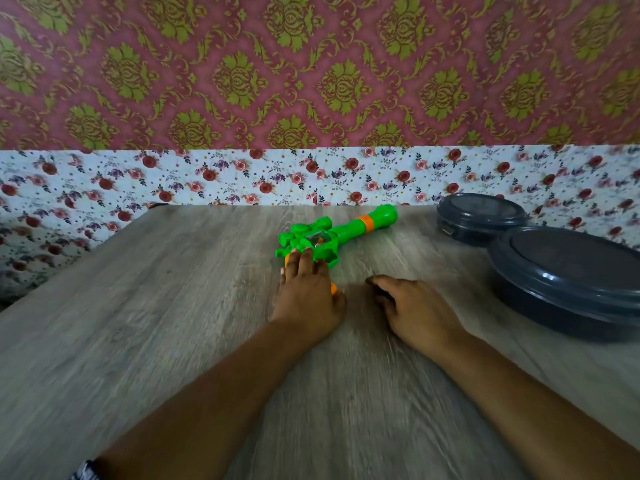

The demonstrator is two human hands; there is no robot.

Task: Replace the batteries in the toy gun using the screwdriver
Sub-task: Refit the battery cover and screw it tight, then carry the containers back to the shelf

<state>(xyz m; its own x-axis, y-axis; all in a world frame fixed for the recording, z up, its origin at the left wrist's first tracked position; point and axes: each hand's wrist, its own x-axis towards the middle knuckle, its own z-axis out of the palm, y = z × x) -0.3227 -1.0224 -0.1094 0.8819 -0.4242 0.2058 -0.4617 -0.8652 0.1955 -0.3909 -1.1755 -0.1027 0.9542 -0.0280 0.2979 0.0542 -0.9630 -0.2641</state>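
A green toy gun (332, 233) with orange trim lies on the wooden table (173, 306), its barrel pointing to the far right. My left hand (306, 296) lies on top of the gun's handle with fairly straight fingers and hides most of it; orange bits show at both sides of the hand. Just to the right, my right hand (415, 313) rests on the table with loosely curled fingers and holds nothing that I can see. No screwdriver or batteries are in view.
Two dark round lidded containers stand at the right: a large one (568, 282) near my right hand and a smaller one (479, 216) behind it. A flowered wall runs along the table's far edge. The view is blurred by motion.
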